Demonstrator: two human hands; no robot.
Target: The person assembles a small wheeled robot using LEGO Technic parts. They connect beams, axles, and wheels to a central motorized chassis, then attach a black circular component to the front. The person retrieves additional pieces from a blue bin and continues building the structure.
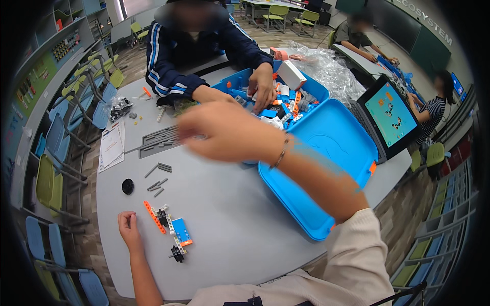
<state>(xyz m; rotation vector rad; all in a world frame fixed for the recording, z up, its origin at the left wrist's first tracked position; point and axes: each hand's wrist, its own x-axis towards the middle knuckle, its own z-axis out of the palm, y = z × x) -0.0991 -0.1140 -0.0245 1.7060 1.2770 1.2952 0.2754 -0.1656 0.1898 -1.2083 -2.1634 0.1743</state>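
Observation:
My left hand rests on the table with its fingers curled together, and nothing shows in it. Beside it lies a small assembly of building bricks: an orange perforated beam, a blue block and black wheels on light beams. My right hand is raised over the middle of the table, smeared by motion, so its fingers cannot be made out. Beneath it lie several grey rods on a dark grey tray. Behind it stands a blue box full of mixed pieces.
Across the table a person's hand reaches into the box. A blue lid and a laptop are on the right. Clear plastic wrap lies behind. Loose grey rods, a black wheel and paper sheets are on the left.

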